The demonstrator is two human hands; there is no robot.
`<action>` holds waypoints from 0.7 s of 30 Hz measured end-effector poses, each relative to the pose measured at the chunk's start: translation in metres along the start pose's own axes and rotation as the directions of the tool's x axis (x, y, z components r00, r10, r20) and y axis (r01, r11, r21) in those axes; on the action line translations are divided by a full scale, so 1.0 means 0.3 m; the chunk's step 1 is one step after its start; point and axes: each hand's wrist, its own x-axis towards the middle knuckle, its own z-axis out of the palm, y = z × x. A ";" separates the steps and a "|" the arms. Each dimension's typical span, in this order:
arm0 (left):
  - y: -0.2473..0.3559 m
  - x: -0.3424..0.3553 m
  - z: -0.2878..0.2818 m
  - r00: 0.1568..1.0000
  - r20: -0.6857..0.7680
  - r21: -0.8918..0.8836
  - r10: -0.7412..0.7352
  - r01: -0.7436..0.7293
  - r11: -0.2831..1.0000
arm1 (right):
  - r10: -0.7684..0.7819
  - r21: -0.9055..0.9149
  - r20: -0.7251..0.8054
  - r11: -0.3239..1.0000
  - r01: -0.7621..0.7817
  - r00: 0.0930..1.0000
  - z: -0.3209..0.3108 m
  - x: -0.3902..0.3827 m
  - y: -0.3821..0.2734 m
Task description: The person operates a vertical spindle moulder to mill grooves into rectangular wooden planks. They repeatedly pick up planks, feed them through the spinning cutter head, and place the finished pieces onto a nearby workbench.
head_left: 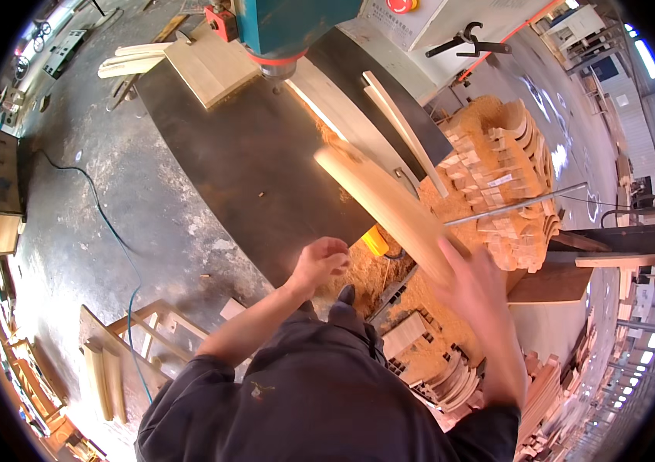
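Note:
A long, slightly curved wooden piece point(389, 206) slants across the right of the machine table, its far end raised over the table's edge. Its near end is in my right hand point(470, 281), which is blurred, with the fingers wrapped round the wood. My left hand point(320, 266) is in front of the dark machine table point(227, 154), fingers loosely bent and apart, holding nothing. Above the table's far side hangs the teal machine head point(289, 31) with its round spindle point(277, 69). Behind the held piece, a pale wooden fence point(343, 115) runs along the table.
Stacked curved wooden parts point(505, 177) covered in sawdust stand at the right, with a metal rod point(520, 204) in front. A flat board point(212, 65) lies at the table's far left. Thin strips point(404, 131) rest behind the fence. A cable point(104, 208) crosses the floor at left.

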 end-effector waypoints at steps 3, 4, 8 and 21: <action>-0.054 -0.030 0.115 0.943 0.246 0.123 -0.223 0.197 0.973 | 0.047 -0.017 -0.068 0.999 -0.049 0.997 -0.043 -0.344 0.187; -0.043 -0.019 0.141 0.899 0.333 0.184 -0.283 0.232 0.955 | 0.097 -0.038 -0.018 0.995 -0.097 0.995 -0.095 -0.423 0.214; -0.017 -0.035 0.256 0.762 0.521 0.345 -0.384 0.224 0.912 | 0.179 0.117 -0.033 0.978 -0.174 0.983 0.012 -0.605 0.362; 0.086 -0.190 -0.005 0.911 -0.371 -0.330 0.178 -0.308 0.892 | 0.022 0.502 -0.688 0.736 0.454 0.726 0.623 0.314 0.228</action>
